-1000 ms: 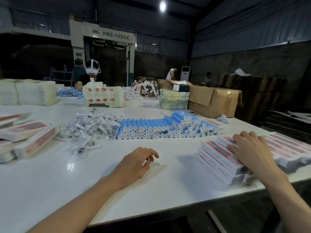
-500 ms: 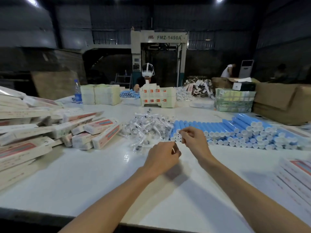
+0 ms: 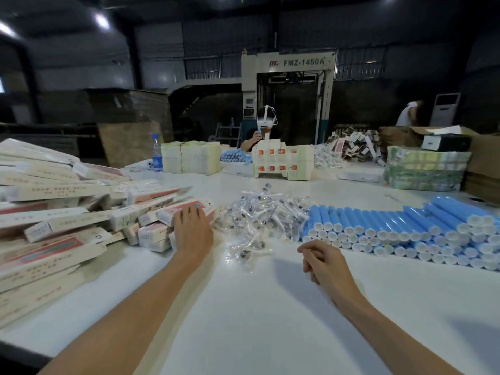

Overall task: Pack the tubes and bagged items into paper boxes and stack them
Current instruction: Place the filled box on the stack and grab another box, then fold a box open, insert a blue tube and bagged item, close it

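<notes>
On the white surface [image 3: 257, 307], the left hand [image 3: 192, 234] is now landing fingers spread on a long cream paper box [image 3: 186, 211] atop the left heap, having left the centre. The right hand [image 3: 323, 262] is resting loosely curled, empty, near the clear bagged items [image 3: 259, 220] and blue tubes [image 3: 392, 226], suggesting a fresh packing round is beginning.

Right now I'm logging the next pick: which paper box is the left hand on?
The left hand rests on the red-faced box at the pile's right edge, beside the bagged items.
</notes>
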{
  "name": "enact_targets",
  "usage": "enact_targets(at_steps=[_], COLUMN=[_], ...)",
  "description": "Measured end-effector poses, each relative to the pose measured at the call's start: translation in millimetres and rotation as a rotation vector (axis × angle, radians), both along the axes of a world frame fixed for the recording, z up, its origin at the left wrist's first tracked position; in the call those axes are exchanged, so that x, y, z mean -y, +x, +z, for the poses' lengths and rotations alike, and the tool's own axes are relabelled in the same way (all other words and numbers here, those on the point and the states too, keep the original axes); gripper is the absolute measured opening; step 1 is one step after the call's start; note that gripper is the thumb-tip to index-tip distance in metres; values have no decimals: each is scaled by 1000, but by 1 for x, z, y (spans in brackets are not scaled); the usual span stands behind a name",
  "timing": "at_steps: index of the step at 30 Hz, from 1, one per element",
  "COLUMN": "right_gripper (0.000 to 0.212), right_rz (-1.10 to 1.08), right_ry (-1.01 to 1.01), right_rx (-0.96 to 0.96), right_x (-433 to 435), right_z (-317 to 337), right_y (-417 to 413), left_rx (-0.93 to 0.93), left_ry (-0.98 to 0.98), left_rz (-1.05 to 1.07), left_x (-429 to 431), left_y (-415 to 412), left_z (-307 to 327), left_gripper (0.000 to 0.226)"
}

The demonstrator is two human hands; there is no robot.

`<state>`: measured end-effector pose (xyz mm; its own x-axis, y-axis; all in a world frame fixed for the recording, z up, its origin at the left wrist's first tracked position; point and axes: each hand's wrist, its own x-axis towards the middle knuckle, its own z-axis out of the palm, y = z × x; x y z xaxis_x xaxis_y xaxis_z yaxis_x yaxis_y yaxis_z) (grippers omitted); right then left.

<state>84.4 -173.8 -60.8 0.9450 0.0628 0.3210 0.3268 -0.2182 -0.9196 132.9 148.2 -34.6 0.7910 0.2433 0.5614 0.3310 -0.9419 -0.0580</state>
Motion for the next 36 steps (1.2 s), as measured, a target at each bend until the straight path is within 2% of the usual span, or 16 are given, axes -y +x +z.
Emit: enact_targets(at_steps=[5, 7, 11, 13, 15, 17, 19, 22, 24, 25, 27, 29, 32, 36], right_gripper=[22, 22, 21, 21, 21, 21, 21, 21, 21, 21, 21, 22, 21, 21], right_rz=[6, 9, 18, 16, 11, 16, 23, 24, 23, 22, 14, -19, -153, -389], right_ry=[30, 35, 23, 22, 22, 22, 19, 9, 10, 16, 13, -13, -84, -257], right_rx=[-18, -25, -16, -9, -8, -9, -10, -7, -16, -24, -34, -28, 11, 109], right_x=[-1, -1, -2, -2, -1, -1, -1, -2, -2, -2, -1, 0, 6, 33], right_z=[0, 1, 2, 2, 2, 2, 2, 1, 1, 1, 2, 6, 16, 43], right_y=[0, 0, -3, -3, -3, -3, -2, -3, -4, -5, -7, -7, -2, 20], left_rx=[-40, -62, -79, -96, -97, -52, -38, -70, -130, -168, -214, -205, -98, -44], left_ry=[141, 159, 97, 13, -107, -272, -435, -774, -1070, -1241, -1598, -1842, -1847, -1787], left_rz=[12, -20, -119, -153, -214, -311, -417, -600, -673, -699, -736, -784, -817, -794], left_x=[-8, -5, 5, 12, 20, 26, 35, 57, 79, 91, 112, 132, 151, 153], left_y=[4, 1, -10, -15, -25, -35, -44, -56, -62, -62, -56, -53, -53, -60], left_z=[-2, -1, 7, 14, 22, 29, 36, 49, 57, 60, 63, 64, 50, 20], left_gripper=[36, 39, 46, 58, 63, 50, 50, 71, 86, 83, 60, 40, 32, 45])
